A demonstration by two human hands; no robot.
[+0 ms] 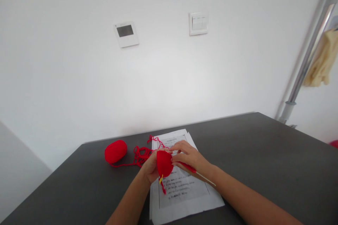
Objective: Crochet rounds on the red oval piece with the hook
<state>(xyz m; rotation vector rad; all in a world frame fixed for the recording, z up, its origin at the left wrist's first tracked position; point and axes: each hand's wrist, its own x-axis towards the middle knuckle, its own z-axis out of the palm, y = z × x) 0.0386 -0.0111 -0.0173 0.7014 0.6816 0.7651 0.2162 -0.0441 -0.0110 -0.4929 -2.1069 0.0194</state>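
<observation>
My left hand [150, 167] is closed round the left side of a red crocheted piece [164, 164], cup-shaped or half-round. A yellow marker [161, 179] and a short red yarn tail hang from its lower edge. In my right hand [190, 155] lies a crochet hook [195, 171] with a red grip and a pale shaft pointing down to the right. The right fingertips meet the upper right edge of the piece; the hook's tip is hidden there. Loose red yarn [142, 154] lies tangled left of the hands and leads to a red yarn ball [115, 152].
Printed paper sheets [185, 207] lie under my hands on the dark table [253, 147]. Behind the table rises a white wall with a panel [126, 34] and a light switch [198, 23]. A metal pole [307, 56] and a yellowish cloth [320, 59] are at the right.
</observation>
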